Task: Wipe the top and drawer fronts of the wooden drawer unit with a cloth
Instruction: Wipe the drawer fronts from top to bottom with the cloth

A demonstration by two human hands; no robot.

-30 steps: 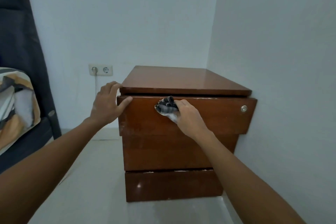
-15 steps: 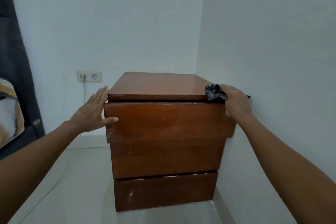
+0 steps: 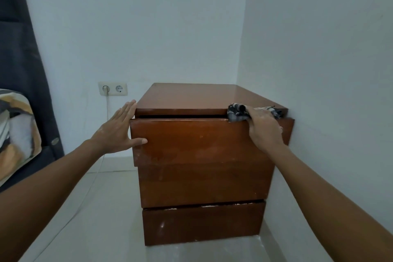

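- Straight ahead in the head view, the wooden drawer unit (image 3: 204,164) stands on the pale floor (image 3: 89,219) in the corner of the room, its right side close against the right wall (image 3: 329,70).
- Its top (image 3: 191,95) is a glossy brown slab; below it sit three drawer fronts, and the top drawer front (image 3: 191,140) juts forward of the two beneath, with a dark gap between it and the slab.
- Chipped pale marks run along the upper edge of the bottom drawer front (image 3: 202,223).
- At the front right corner of the top, the right hand (image 3: 264,128) is curled around a dark patterned cloth (image 3: 237,112), fingers closed over it and pressing it on the front edge of the slab; one end of the cloth sticks out to the left of the hand and another bit shows past the fingers on the right.
- On the other side, the left hand (image 3: 119,131) is spread flat and empty, palm against the left side of the unit, fingertips at the corner of the slab and thumb lying across the top drawer front.
- Behind the unit, a double wall socket (image 3: 112,88) sits on the back wall with a white cable (image 3: 106,125) plugged into its left outlet and trailing down to the floor.
- At the left edge hang a dark curtain (image 3: 19,59) and a patterned cushion (image 3: 17,134).
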